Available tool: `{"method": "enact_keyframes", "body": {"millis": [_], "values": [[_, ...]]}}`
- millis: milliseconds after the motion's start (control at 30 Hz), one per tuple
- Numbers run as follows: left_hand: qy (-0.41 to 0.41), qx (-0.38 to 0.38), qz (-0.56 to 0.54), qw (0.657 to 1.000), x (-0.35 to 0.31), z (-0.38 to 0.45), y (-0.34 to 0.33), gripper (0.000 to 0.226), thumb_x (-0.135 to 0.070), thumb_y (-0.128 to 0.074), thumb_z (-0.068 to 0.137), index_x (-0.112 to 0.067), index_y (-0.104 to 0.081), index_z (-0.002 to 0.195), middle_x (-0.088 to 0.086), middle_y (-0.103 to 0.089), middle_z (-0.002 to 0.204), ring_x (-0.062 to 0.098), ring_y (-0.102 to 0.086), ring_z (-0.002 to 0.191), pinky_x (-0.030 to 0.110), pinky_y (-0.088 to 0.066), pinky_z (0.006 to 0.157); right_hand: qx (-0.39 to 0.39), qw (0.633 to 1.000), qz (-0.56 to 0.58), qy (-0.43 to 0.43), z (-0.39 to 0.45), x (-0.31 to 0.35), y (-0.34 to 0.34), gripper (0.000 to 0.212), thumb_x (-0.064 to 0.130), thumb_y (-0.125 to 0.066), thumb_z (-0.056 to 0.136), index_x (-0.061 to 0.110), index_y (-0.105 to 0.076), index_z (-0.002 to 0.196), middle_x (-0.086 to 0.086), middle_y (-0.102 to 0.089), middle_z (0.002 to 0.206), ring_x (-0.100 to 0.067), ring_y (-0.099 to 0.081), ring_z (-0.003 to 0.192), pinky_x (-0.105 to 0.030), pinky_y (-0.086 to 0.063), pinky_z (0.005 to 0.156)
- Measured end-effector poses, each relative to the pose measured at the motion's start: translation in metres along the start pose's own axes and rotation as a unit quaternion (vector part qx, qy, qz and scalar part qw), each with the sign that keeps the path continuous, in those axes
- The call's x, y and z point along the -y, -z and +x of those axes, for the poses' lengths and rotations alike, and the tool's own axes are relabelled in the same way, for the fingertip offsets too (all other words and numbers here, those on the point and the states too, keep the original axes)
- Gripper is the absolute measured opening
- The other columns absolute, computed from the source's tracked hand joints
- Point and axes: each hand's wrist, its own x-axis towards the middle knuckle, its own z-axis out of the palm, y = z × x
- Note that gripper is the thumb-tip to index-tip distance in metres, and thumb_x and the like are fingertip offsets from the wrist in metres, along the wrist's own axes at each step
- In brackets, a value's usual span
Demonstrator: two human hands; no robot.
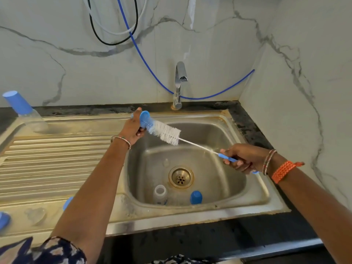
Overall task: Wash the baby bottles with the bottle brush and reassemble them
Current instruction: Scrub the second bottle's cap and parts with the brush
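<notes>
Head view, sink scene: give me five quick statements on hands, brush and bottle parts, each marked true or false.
1. The right hand grips the blue handle of the bottle brush. True.
2. The left hand holds a clear bottle body. False: it holds a blue screw ring, with the brush's bristles at its opening.
3. Water is running from the tap. False: no stream shows.
4. An uncapped bottle and a blue cap lie in the sink basin. True.
5. The capped bottle stands in the basin. False: it stands on the drainboard, far left.
</notes>
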Motion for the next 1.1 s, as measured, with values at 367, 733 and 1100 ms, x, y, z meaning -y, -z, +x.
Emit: {"method": "enact_keyframes", "body": {"millis": [367, 733, 1100], "values": [[0.089, -0.042, -0.147, 0.984, 0.004, 0.010, 0.004, 0.049, -0.059, -0.037, 0.094, -0.015, -0.048, 0.077, -0.004, -0.031, 0.038, 0.007, -0.025, 0.029, 0.013, -0.021, 0.031, -0.530, 0.538, -0.446, 0.481, -0.009, -0.002, -0.010, 0.020, 0.032, -0.061, 0.085, 0.018, -0.074, 0.079, 0.001, -0.061, 0.062, -0.023, -0.056, 0.052, -0.025, -0.034, 0.050], [0.043, -0.031, -0.163, 0.985, 0.004, 0.005, 0.011, 0.050, -0.056, -0.033, 0.097, -0.014, -0.052, 0.077, -0.001, -0.052, 0.055, 0.004, -0.040, 0.034, 0.015, -0.033, 0.034, 0.046, 0.998, 0.029, 0.006, -0.016, 0.000, -0.007, 0.043, 0.040, -0.035, 0.100, 0.007, -0.052, 0.076, 0.006, -0.031, 0.042, -0.004, -0.021, 0.030, -0.016, -0.018, 0.031], [0.054, -0.074, -0.150, 0.984, 0.001, 0.013, 0.025, 0.048, -0.058, -0.047, 0.090, -0.012, -0.044, 0.078, 0.000, -0.027, 0.060, 0.006, -0.027, 0.034, 0.015, -0.026, 0.032, -0.460, 0.757, -0.346, 0.310, -0.010, -0.016, -0.025, 0.024, 0.046, -0.066, 0.083, 0.026, -0.076, 0.075, 0.003, -0.062, 0.059, -0.021, -0.056, 0.054, -0.028, -0.044, 0.050]]}}
